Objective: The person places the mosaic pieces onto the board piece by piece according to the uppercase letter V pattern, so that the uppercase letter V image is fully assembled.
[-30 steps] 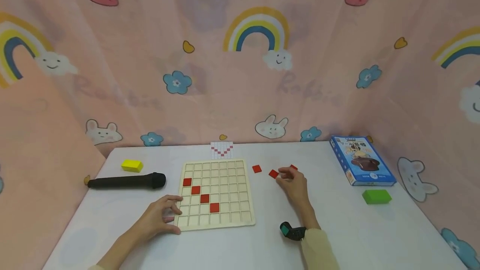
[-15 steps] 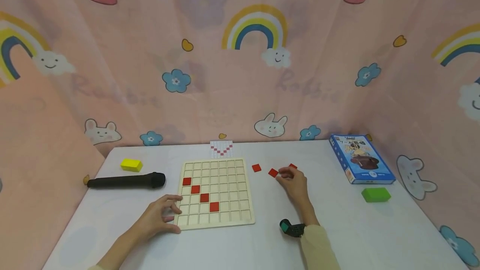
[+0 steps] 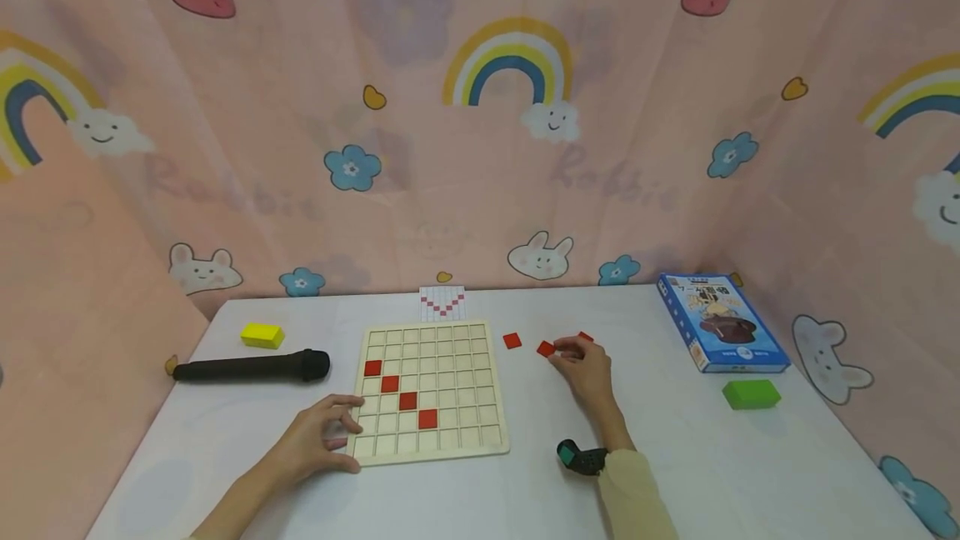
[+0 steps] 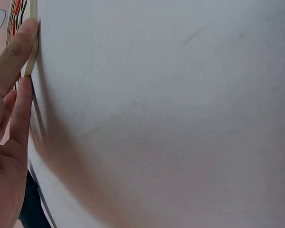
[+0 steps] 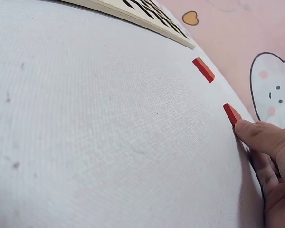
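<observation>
Fingers, right hand (image 3: pixel 588 373): pinching red tile (image 3: pixel 544 348), off gridded board (image 3: pixel 465 375), two o'clock; left hand (image 3: pixel 309 440): spread, touching eight-o'clock edge. Apparent step: pickup; next calls for lift.

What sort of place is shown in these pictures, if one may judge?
Probably an indoor play or filming corner: a white table stands before a pink cartoon-printed backdrop, and on it lies a gridded board with red tiles.

Reads “Rabbit” faintly, twice, on the pink curtain (image 3: pixel 465 190), behind the grid board (image 3: pixel 465 357) (left and right of it); carries characters, too unclear to read, on the blue box (image 3: pixel 726 327) right of the board.
</observation>
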### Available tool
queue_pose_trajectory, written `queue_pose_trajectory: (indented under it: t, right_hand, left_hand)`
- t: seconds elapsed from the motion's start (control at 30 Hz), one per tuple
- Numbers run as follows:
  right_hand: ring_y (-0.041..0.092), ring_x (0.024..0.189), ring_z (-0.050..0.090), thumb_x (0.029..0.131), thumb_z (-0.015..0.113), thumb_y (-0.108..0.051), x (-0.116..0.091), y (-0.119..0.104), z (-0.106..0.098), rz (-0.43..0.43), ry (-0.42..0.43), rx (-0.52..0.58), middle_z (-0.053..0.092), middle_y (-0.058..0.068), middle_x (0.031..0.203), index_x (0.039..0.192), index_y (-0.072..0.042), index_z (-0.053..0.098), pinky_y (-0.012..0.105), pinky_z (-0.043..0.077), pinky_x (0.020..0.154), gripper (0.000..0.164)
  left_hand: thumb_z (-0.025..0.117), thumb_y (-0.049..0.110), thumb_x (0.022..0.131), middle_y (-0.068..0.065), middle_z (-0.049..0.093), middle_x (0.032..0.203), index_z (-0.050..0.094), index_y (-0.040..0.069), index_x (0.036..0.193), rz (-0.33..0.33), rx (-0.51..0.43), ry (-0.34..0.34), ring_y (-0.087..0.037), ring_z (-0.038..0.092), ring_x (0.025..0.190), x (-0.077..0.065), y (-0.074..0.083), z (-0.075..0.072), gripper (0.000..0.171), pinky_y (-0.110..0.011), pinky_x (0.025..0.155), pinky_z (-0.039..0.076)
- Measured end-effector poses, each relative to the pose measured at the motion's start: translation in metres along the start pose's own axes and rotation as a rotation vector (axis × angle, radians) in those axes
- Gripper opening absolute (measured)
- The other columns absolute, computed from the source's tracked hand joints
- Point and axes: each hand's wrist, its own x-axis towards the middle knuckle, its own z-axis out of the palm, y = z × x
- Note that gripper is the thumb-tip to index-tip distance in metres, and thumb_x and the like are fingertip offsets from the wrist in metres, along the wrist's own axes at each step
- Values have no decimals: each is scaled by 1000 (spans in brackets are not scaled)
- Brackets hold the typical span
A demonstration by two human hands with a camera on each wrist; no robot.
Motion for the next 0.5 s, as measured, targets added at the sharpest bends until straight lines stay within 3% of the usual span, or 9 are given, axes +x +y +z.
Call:
queue_pose_trajectory:
  t: [0.2, 0.5]
  right_hand:
    - [27, 97, 63, 86, 70, -4, 1, 4, -4, -12, -24, 23, 67, 14, 106, 110, -1, 68, 40, 55, 92, 25]
    - [27, 107, 62, 87, 69, -4, -1, 5, -7, 64, -88, 95, 66, 14, 113, 113, -2, 66, 38, 51, 97, 26]
  left_hand:
    - [91, 15, 56, -20, 49, 134, 67, 7, 86, -7, 18, 4, -47, 41, 124, 0, 2, -1, 39, -23, 78, 58]
    - [91, 14, 55, -21, 48, 134, 67, 6, 87, -14, 5, 5, -47, 43, 123, 0, 1, 0, 40, -23, 78, 59]
